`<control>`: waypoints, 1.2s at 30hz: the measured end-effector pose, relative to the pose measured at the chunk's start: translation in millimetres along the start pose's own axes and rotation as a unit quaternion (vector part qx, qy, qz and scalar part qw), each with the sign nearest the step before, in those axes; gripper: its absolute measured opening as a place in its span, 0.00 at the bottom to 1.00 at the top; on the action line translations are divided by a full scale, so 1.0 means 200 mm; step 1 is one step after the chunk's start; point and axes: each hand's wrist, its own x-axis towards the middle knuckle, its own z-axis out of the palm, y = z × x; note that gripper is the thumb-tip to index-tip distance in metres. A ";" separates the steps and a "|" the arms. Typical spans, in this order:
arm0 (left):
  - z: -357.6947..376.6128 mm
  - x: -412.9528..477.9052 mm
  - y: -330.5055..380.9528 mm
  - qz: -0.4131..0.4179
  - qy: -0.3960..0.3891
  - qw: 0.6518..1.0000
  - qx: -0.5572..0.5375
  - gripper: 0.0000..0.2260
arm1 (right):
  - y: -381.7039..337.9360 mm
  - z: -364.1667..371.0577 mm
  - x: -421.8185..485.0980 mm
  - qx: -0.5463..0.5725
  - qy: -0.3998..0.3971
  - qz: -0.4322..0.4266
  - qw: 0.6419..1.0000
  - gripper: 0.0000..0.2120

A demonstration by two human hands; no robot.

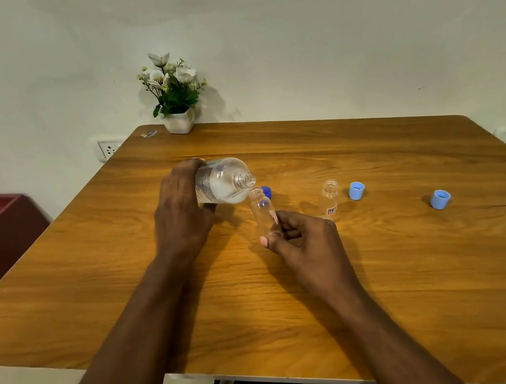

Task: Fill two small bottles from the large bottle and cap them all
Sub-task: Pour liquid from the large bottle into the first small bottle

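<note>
The large bottle point(224, 181) lies tilted almost onto its side just above the centre of the frame, uncapped, with its open mouth pointing toward the right of the frame. Clear liquid sits along its lower side. My left hand point(181, 213) grasps it around the body, fingers wrapped over the labelled section. The mouth of the large bottle is just above and beside the open neck of the first small bottle point(263, 213), which stands close to upright at the centre of the frame. My right hand point(306, 239) grasps this small bottle at its lower part, pinched between thumb and curled fingers; the fingers hide the base, so I cannot tell whether it rests on the table point(394, 285). No stream between the two mouths can be made out. A dark blue cap point(267, 191) lies on the table just behind the small bottle's neck. The second small bottle point(330, 199) stands upright and uncapped to the right of centre, apart from my right hand. A light blue cap point(357, 190) lies just beside it on its right, and another light blue cap point(440, 199) lies well apart, further toward the right edge. At the far edge of the table, in the upper middle of the frame, stands a white flower pot point(179, 122) against the wall. A wall socket point(108, 148) shows to its left.
</note>
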 end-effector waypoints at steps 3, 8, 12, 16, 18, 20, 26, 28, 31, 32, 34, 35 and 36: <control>0.00 0.00 0.00 0.003 -0.001 1.000 0.003 0.32 | 0.00 0.00 0.00 -0.004 -0.003 -0.001 1.000 0.07; -0.01 0.00 0.00 0.005 -0.003 1.000 0.009 0.32 | 0.00 0.00 0.00 -0.002 -0.006 -0.003 1.000 0.07; -0.01 0.00 0.00 0.010 -0.002 1.000 0.013 0.32 | 0.00 -0.01 0.00 -0.002 -0.008 -0.004 1.000 0.08; -0.01 0.00 0.00 0.015 0.004 1.000 0.012 0.32 | 0.00 0.00 0.00 -0.007 -0.011 -0.006 1.000 0.07; -0.01 0.00 0.00 0.019 0.008 1.000 0.013 0.32 | 0.00 -0.01 0.00 -0.010 -0.012 -0.008 1.000 0.07; -0.02 0.01 0.00 0.021 0.010 1.000 0.015 0.32 | 0.00 -0.01 0.00 -0.012 -0.013 -0.011 1.000 0.06; -0.03 0.01 -0.01 0.041 0.022 0.999 0.022 0.29 | 0.01 -0.01 0.00 -0.005 -0.017 -0.005 1.000 0.05; -0.03 0.01 -0.02 0.047 0.027 0.998 0.026 0.29 | 0.01 0.00 0.00 -0.007 -0.016 -0.002 1.000 0.07; -0.03 0.01 -0.02 0.052 0.032 0.998 0.028 0.29 | 0.00 0.00 0.00 -0.005 -0.016 -0.003 1.000 0.09; -0.03 0.01 -0.02 0.053 0.033 0.998 0.028 0.29 | 0.00 0.00 0.00 -0.005 -0.016 -0.003 1.000 0.09; -0.03 0.01 -0.01 0.055 0.036 0.997 0.029 0.28 | 0.00 0.00 -0.01 -0.006 -0.016 -0.003 1.000 0.10; -0.04 0.01 -0.01 0.055 0.037 0.997 0.029 0.28 | 0.00 0.00 -0.01 -0.007 -0.016 -0.002 1.000 0.11; -0.04 0.01 -0.01 0.055 0.038 0.997 0.029 0.28 | 0.00 0.00 -0.01 -0.008 -0.015 -0.002 1.000 0.11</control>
